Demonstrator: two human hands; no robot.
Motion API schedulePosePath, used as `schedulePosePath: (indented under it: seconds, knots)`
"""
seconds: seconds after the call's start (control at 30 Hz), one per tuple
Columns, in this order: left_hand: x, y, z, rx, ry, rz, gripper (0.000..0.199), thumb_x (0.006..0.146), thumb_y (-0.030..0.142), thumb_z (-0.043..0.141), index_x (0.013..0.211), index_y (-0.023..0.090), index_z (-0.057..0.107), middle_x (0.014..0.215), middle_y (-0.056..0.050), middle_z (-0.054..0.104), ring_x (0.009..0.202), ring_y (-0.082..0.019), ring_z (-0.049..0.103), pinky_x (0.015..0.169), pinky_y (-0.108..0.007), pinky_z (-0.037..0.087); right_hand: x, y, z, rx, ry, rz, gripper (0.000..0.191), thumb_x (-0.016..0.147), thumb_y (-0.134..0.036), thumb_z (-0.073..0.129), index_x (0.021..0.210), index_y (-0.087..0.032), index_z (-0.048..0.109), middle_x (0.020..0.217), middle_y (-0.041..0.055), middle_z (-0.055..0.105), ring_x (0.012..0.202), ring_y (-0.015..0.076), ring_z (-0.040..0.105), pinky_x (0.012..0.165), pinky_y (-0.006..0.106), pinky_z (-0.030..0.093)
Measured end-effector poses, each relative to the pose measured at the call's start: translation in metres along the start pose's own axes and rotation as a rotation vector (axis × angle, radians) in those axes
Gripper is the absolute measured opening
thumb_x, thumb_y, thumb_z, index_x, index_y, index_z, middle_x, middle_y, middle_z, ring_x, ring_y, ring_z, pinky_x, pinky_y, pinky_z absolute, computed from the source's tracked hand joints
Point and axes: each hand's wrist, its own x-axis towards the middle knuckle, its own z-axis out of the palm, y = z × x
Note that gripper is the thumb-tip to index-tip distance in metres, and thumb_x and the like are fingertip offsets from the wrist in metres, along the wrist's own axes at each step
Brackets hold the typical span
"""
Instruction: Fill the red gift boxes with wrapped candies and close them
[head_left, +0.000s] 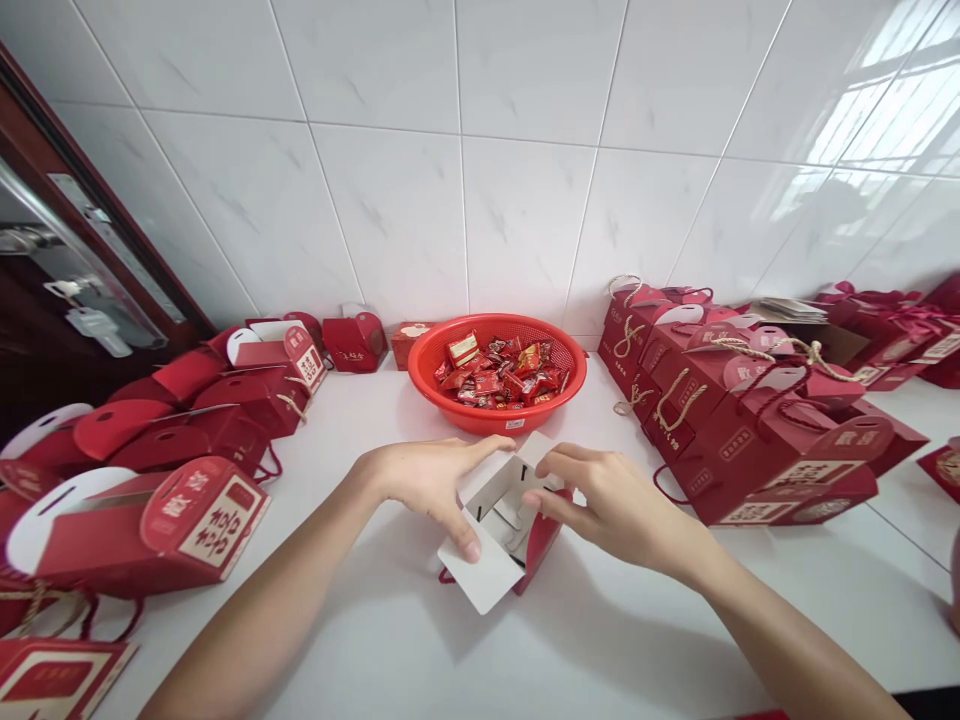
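Note:
A small red box with a white inside sits at the middle of the white surface, its flaps folded outward. My left hand is at its left side, thumb on the near white flap and fingers along the far left edge. At the right, my right hand pinches the box's upper right flap between thumb and fingers. Just behind the box stands a red basket holding several wrapped sweets.
Red gift boxes with rope handles crowd the left side. More red boxes are stacked at the right on the white table. A tiled wall rises behind, and a dark door is at the far left.

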Motion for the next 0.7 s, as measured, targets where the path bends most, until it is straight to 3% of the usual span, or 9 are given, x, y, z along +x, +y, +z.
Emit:
schedulePosePath:
  seconds: [0.1, 0.2, 0.3, 0.4, 0.47, 0.57, 0.7]
  knots:
    - [0.000, 0.002, 0.000, -0.009, -0.055, -0.066, 0.128, 0.053, 0.059, 0.086, 0.159, 0.032, 0.020, 0.151, -0.012, 0.051, 0.129, -0.036, 0.055, 0.091, -0.035, 0.049, 0.002, 0.006, 0.003, 0.035, 0.034, 0.161, 0.038, 0.099, -0.052, 0.050, 0.087, -0.019, 0.063, 0.094, 0.0076, 0.066, 0.067, 0.0158, 0.061, 0.061, 0.029, 0.042]
    - [-0.001, 0.008, -0.002, -0.010, -0.047, -0.091, 0.125, 0.056, 0.056, 0.086, 0.159, 0.031, 0.020, 0.143, -0.010, 0.058, 0.125, -0.035, 0.058, 0.088, -0.033, 0.049, 0.000, 0.012, -0.002, 0.164, 0.037, 0.132, 0.031, 0.095, -0.049, 0.057, 0.104, -0.021, 0.065, 0.112, 0.0094, 0.066, 0.076, 0.0166, 0.065, 0.066, 0.029, 0.047]
    - [-0.005, 0.014, -0.004, -0.026, -0.050, -0.067, 0.098, 0.063, 0.049, 0.082, 0.149, 0.032, 0.038, 0.124, -0.004, 0.070, 0.112, -0.031, 0.065, 0.077, -0.029, 0.049, -0.001, 0.019, -0.012, 0.223, -0.078, 0.092, 0.035, 0.088, -0.047, 0.066, 0.113, -0.022, 0.066, 0.116, 0.0090, 0.067, 0.089, 0.0200, 0.066, 0.073, 0.030, 0.049]
    - [-0.007, 0.013, -0.007, -0.029, -0.030, -0.052, 0.074, 0.068, 0.044, 0.077, 0.135, 0.032, 0.050, 0.105, 0.000, 0.074, 0.100, -0.029, 0.069, 0.066, -0.026, 0.046, -0.001, 0.025, -0.018, 0.154, -0.213, 0.150, 0.046, 0.080, -0.043, 0.075, 0.120, -0.023, 0.065, 0.112, 0.0076, 0.070, 0.098, 0.0255, 0.065, 0.078, 0.032, 0.048]
    - [-0.005, 0.008, -0.008, -0.041, -0.015, -0.037, 0.077, 0.069, 0.045, 0.076, 0.139, 0.032, 0.048, 0.106, 0.000, 0.075, 0.099, -0.029, 0.069, 0.066, -0.026, 0.046, 0.002, 0.028, -0.016, 0.143, -0.255, 0.202, 0.054, 0.079, -0.042, 0.075, 0.128, -0.024, 0.061, 0.113, 0.0071, 0.070, 0.099, 0.0267, 0.064, 0.079, 0.033, 0.048]
    - [0.001, -0.006, -0.011, -0.077, -0.014, -0.027, 0.096, 0.069, 0.051, 0.077, 0.154, 0.035, 0.034, 0.125, -0.003, 0.071, 0.109, -0.030, 0.067, 0.078, -0.028, 0.050, 0.008, 0.033, -0.009, 0.195, -0.237, 0.218, 0.059, 0.081, -0.046, 0.072, 0.134, -0.025, 0.056, 0.119, 0.0079, 0.069, 0.096, 0.0254, 0.065, 0.078, 0.032, 0.048]
    - [0.005, -0.020, -0.014, -0.088, -0.010, -0.062, 0.108, 0.069, 0.056, 0.078, 0.160, 0.035, 0.024, 0.140, -0.006, 0.063, 0.118, -0.030, 0.063, 0.086, -0.030, 0.051, 0.018, 0.041, -0.009, 0.201, -0.198, 0.190, 0.053, 0.079, -0.046, 0.074, 0.125, -0.022, 0.062, 0.115, 0.0093, 0.070, 0.092, 0.0253, 0.066, 0.076, 0.033, 0.049]
